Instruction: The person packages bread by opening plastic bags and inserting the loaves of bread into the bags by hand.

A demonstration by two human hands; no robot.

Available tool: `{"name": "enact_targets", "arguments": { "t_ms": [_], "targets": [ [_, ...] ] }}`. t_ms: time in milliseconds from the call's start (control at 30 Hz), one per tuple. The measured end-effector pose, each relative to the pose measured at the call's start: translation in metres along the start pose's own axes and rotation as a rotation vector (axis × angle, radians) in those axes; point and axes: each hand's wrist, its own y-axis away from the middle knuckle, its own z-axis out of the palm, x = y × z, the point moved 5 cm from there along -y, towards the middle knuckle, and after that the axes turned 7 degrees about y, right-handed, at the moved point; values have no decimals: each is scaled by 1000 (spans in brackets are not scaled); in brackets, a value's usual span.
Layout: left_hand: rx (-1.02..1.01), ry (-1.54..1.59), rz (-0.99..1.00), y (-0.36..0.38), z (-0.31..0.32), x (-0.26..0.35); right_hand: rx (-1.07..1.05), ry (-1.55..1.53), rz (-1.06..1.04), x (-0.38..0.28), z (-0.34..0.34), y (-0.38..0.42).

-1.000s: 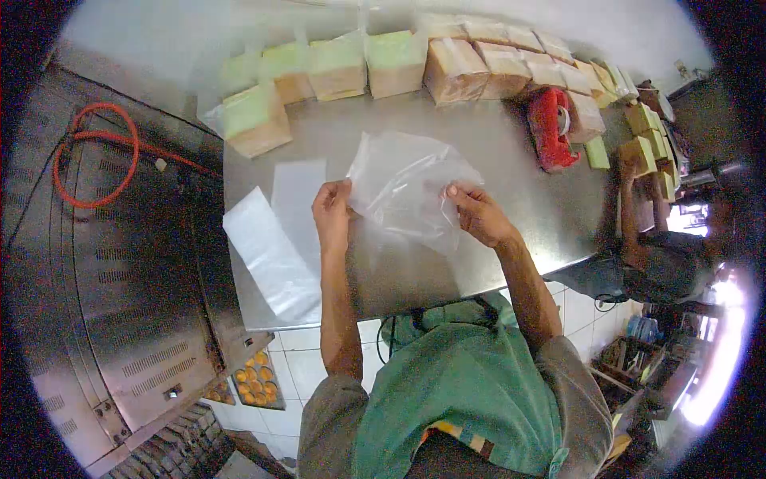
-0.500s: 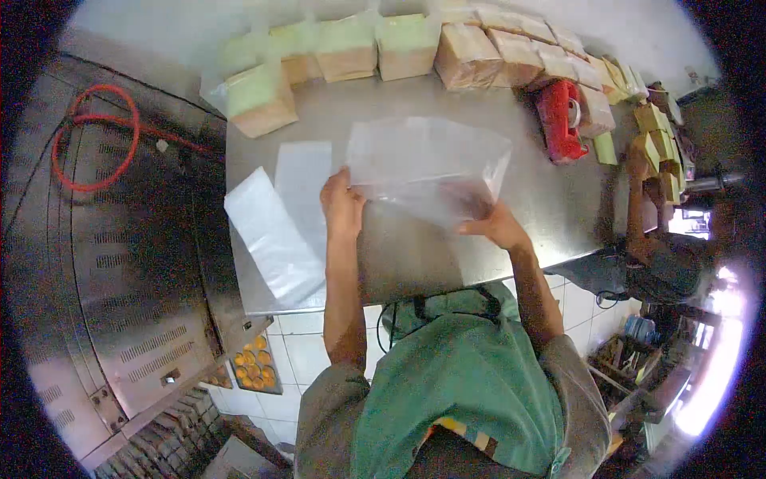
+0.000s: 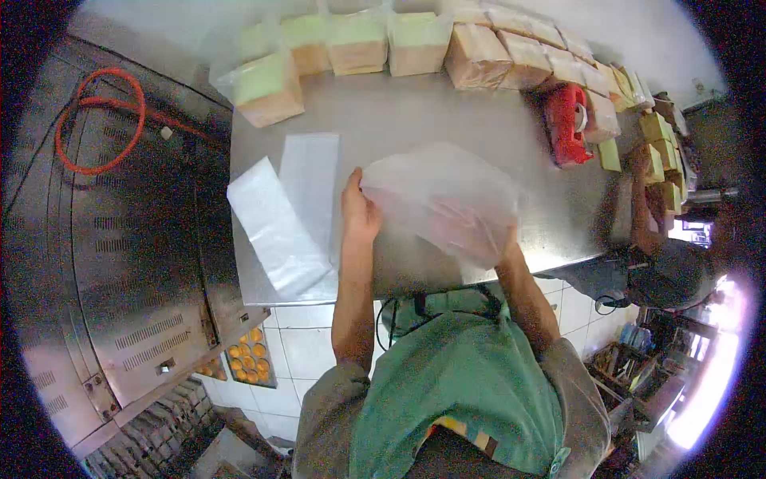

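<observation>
A translucent plastic bag spreads between my hands above the metal table. My left hand is closed on the bag's left edge, thumb and fingers pinched. My right hand is at the bag's right end, its fingers partly inside or behind the film and seen only dimly through it. Left of my left hand, a folded stack of white plastic bags lies slanted on the table, beside a flat clear bag.
Wrapped blocks line the back of the metal table. A red tape dispenser stands at the right, near more wrapped packs. Another person is at the far right. A metal cabinet with a red hose is left.
The bag has moved down and now bulges more, its right end lower. My right hand has shifted lower and is more covered by the film. My left hand stays pinched on the edge.
</observation>
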Motion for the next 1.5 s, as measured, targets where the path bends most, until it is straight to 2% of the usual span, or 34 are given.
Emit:
{"name": "enact_targets", "arguments": {
  "t_ms": [67,133,167,267,333,467,567,633,667,733,800,867,900,933,967,1000,1067,1133,1200,1267,1333,1367,1500],
  "targets": [
    [-3,-67,17,7,1,-6,0,205,-13,21,13,-21],
    [-29,-183,28,12,1,-15,75,-279,199,58,30,-47],
    [-27,-227,29,15,5,-19,100,-216,347,51,38,-63],
    [-56,-296,57,27,14,-18,314,350,41,46,45,-84],
    [-127,-262,79,32,16,-13,382,282,58,29,35,-82],
    [-18,-305,165,24,-11,-11,354,340,-36,35,30,-87],
    [-8,-209,181,15,-26,-5,270,321,144,-17,12,-76],
    [-69,-78,146,16,-13,6,333,333,15,16,7,-74],
    [-31,-93,167,11,-13,12,371,342,-45,28,1,-72],
    [42,-129,200,-1,-19,36,414,304,2,22,-18,-66],
    [-143,36,135,-27,-30,63,420,244,59,25,-33,-56],
    [-26,-450,413,-19,-20,104,400,167,135,32,-50,-39],
    [59,-326,420,-30,-38,124,422,144,203,34,-56,-29],
    [135,-345,448,-29,-38,141,447,118,267,39,-58,-20],
    [77,-308,377,-43,-49,157,469,85,328,47,-60,-11],
    [182,-379,441,-36,-43,162,454,167,302,64,-58,1],
    [171,-424,429,-48,-59,172,409,330,247,113,-50,24],
    [301,-513,537,-21,-38,161,399,279,350,138,-44,63],
    [254,-560,643,-26,-57,154,426,230,466,152,-45,98],
    [318,-589,678,-18,-44,127,486,182,590,168,-53,130],
    [367,-575,733,-11,-40,95,610,177,700,167,-68,159],
    [396,-556,763,13,-33,92,661,166,762,146,-75,177],
    [396,-588,924,46,-9,30,857,193,831,190,-104,247]
  ]
}}
